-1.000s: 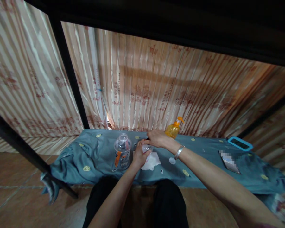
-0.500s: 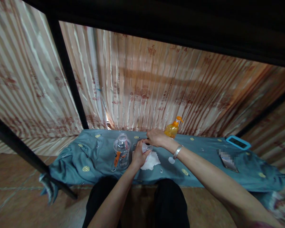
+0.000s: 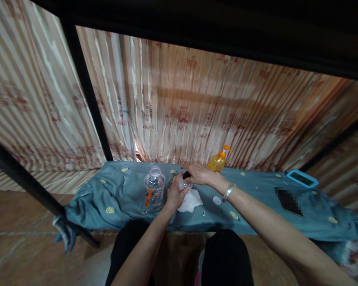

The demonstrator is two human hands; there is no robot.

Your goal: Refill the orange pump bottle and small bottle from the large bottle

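My left hand (image 3: pixel 176 194) is wrapped round a small translucent container (image 3: pixel 182 184) above a white tissue (image 3: pixel 191 201). Over the container's top, my right hand (image 3: pixel 198 174) has its fingers closed on a small black object (image 3: pixel 186 174), which is partly hidden. A silver bracelet circles my right wrist. To the left stands a clear, uncapped plastic bottle (image 3: pixel 154 190) with an orange label. Behind my right hand is a yellow pump bottle (image 3: pixel 217 161). A white round disc (image 3: pixel 216 200) lies on the cloth right of the tissue.
A blue-green patterned cloth (image 3: pixel 125 198) covers the narrow surface. At the right lie a blue-framed device (image 3: pixel 302 178) and a dark, pixelated flat object (image 3: pixel 289 201). Black posts (image 3: pixel 86 83) stand before striped curtains (image 3: pixel 179 99). My knees are below the front edge.
My right hand has shifted slightly over the container, and the black object now shows more clearly beneath its fingers. My right knee has moved rightward. The view has shifted a little.
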